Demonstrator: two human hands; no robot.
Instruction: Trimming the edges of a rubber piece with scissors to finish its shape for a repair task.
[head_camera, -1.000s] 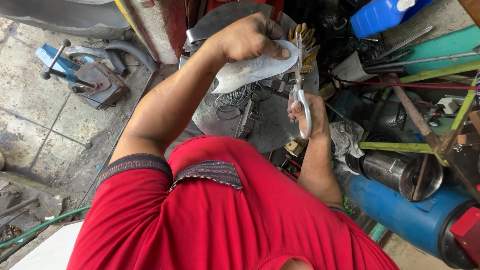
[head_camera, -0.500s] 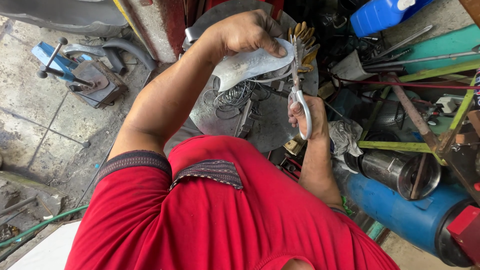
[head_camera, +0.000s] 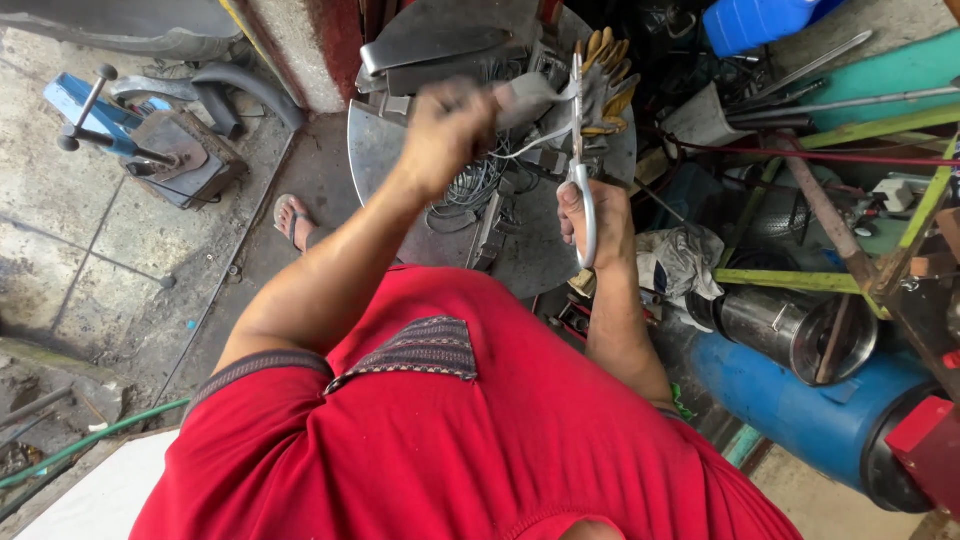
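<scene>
While the right hand (head_camera: 598, 222) grips upright shears (head_camera: 580, 150) pointing away, the blurred left hand (head_camera: 447, 130) clutches a grey sheet (head_camera: 535, 98).

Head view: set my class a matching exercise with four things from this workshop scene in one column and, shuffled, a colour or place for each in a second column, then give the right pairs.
Things:
1. Bench vise
2. Tin snips
3. Drum
4. Hose

Descriptions:
A. Green, lying on the floor at lower left
B. Held in the right hand
C. Blue, lying on its side at lower right
D. On the floor at upper left, with a bar handle

Pairs: 1-D, 2-B, 3-C, 4-A
</scene>
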